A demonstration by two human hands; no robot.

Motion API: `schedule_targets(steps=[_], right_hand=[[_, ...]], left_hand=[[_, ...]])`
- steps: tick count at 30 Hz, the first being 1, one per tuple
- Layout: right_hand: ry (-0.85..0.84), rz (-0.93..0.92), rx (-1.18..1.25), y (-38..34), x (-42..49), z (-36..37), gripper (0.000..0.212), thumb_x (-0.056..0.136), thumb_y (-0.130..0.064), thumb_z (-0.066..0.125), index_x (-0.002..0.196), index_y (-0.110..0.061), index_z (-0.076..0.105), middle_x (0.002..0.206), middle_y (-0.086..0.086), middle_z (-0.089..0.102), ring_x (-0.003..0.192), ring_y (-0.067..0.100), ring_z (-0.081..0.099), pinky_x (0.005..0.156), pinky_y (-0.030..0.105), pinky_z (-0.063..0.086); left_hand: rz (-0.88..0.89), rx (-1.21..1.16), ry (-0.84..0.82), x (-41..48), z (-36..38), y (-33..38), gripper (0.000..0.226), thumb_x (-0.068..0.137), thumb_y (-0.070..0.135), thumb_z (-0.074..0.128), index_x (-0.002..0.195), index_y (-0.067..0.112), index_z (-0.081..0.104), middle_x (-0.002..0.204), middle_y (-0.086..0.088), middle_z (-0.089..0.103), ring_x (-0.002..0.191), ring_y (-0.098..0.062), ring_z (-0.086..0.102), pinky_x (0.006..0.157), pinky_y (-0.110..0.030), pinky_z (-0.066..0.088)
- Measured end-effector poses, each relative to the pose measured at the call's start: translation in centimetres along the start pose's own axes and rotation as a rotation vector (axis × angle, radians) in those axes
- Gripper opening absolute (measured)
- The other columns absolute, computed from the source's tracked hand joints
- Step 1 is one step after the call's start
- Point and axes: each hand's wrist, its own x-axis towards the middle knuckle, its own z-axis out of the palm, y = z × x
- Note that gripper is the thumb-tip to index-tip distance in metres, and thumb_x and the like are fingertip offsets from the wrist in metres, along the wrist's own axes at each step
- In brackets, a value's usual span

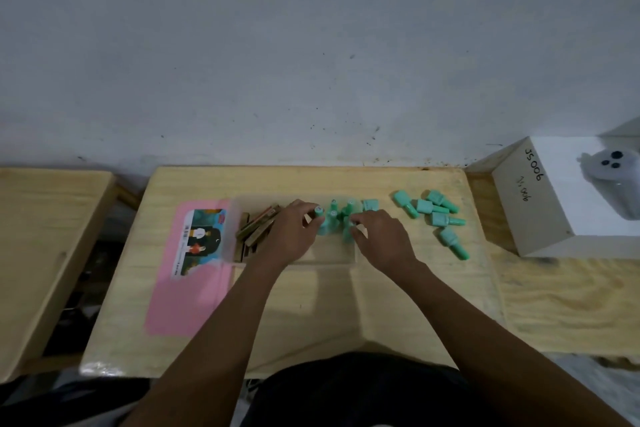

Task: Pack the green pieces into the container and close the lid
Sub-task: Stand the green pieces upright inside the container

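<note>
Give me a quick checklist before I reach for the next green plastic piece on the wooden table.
1. Clear plastic container open for loading: ok.
2. Pink lid off and lying flat to the container's left: ok.
3. Upright green pieces standing steady inside: cannot tell, both hands are on them.
4. Left hand free for the next pick: not ok, its fingers grip a green piece.
5. Right hand free: cannot tell, fingertips are blurred.
6. Loose green pieces within view on the table, right of the container: ok.
</note>
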Motion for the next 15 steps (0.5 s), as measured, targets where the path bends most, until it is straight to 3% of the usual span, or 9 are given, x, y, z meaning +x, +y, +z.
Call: schedule_targets(steps=[5, 7, 15], right_hand=[[0.084, -0.031, -0.136, 0.1, -0.4, 1.7, 0.023, 0.085, -0.022, 0.067, 0.107, -0.019, 0.072, 0.106, 0.006, 0.062, 0.101, 0.030, 0.056, 0.075, 0.039, 0.047], [0.107, 0.000, -0.153, -0.1, -0.5, 2.0, 0.022, 0.084, -0.021, 0.069, 0.106, -0.019, 0.072, 0.105, 0.006, 0.060, 0.100, 0.029, 0.055, 0.075, 0.039, 0.047], [0.067, 0.008, -0.094, 0.5, -0.4, 1.4, 0.035, 0.084, -0.028, 0.067, 0.119, -0.022, 0.067, 0.109, 0.005, 0.057, 0.104, 0.026, 0.051, 0.080, 0.039, 0.046]], left_hand=[[0.036, 0.027, -0.027, -0.1, 1.7, -0.7, 0.025, 0.086, 0.020, 0.065, 0.110, 0.013, 0.069, 0.101, -0.005, 0.068, 0.072, -0.014, 0.054, 0.077, -0.031, 0.051], [0.046, 0.041, -0.044, -0.2, 2.4, -0.9, 0.025, 0.086, 0.020, 0.065, 0.109, 0.014, 0.070, 0.102, -0.003, 0.068, 0.072, -0.013, 0.053, 0.079, -0.027, 0.047], [0.045, 0.094, -0.061, 0.2, 4.9, -1.4, 0.027, 0.086, 0.016, 0.061, 0.111, 0.013, 0.069, 0.106, -0.006, 0.068, 0.080, -0.027, 0.064, 0.076, -0.033, 0.050]])
